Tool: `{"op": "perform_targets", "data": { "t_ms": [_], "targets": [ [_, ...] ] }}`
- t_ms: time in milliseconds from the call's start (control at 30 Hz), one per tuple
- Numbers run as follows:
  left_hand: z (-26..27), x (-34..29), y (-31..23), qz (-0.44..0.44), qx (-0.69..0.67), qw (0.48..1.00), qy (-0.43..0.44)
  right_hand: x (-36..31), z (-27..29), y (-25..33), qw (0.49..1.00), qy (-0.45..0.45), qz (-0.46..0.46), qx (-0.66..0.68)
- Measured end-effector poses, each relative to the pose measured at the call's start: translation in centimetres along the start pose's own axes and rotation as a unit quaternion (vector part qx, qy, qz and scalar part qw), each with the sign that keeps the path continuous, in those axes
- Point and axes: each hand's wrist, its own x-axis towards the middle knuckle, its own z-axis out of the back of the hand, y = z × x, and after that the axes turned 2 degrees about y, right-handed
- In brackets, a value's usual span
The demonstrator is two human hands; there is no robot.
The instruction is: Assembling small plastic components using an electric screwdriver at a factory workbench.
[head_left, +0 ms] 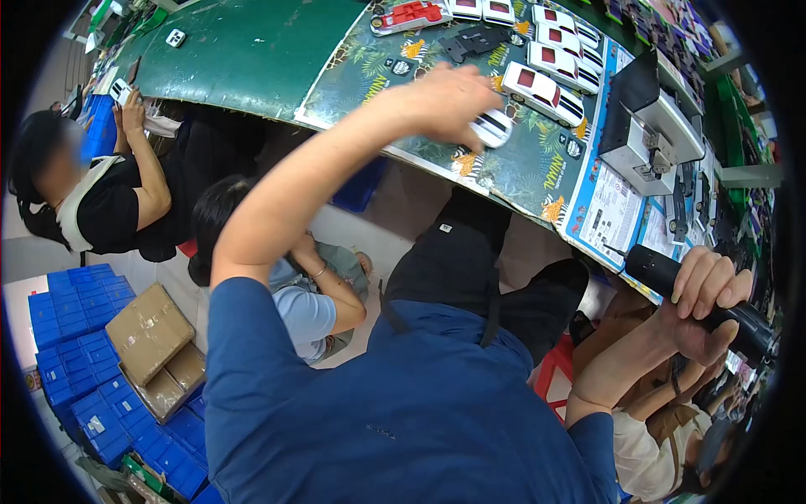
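My left hand (449, 102) is at the table's near edge, thumb and fingers closed around a white toy car (495, 129) whose end sticks out from under the palm. Its far part is hidden by the hand. My right hand (709, 290) grips a black electric screwdriver (653, 267) off the table's right front, with the bit pointing left. Just right of my left hand stands a white toy car with black stripes (544, 94), in front of several similar ones. A black car base (475, 40) lies beyond my left hand, near a red car interior (411, 15).
A black and white fixture (646, 134) stands on the right, by printed sheets (606, 220). The patterned mat (353, 84) borders a green tabletop (252, 59). Co-workers sit to my left and right. Blue bins (80, 353) and cardboard boxes (149, 329) are stacked at lower left.
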Motion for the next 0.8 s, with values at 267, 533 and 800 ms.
{"op": "perform_targets", "data": {
  "t_ms": [267, 533, 800],
  "targets": [
    [2.3, -6.6, 8.6, 0.145, 0.126, 0.98, 0.051, 0.3, 0.3, -0.8, 1.0, 0.004, -0.005, -0.006],
    [0.4, -9.6, 5.3, 0.197, 0.073, 0.964, -0.164, -0.4, 0.0, -0.3, 0.999, -0.021, -0.012, -0.025],
    [-2.7, 7.9, -18.9, -0.084, -0.46, 0.839, -0.277, -1.8, 2.7, 5.5, 0.997, 0.057, 0.018, -0.046]
  ]
}}
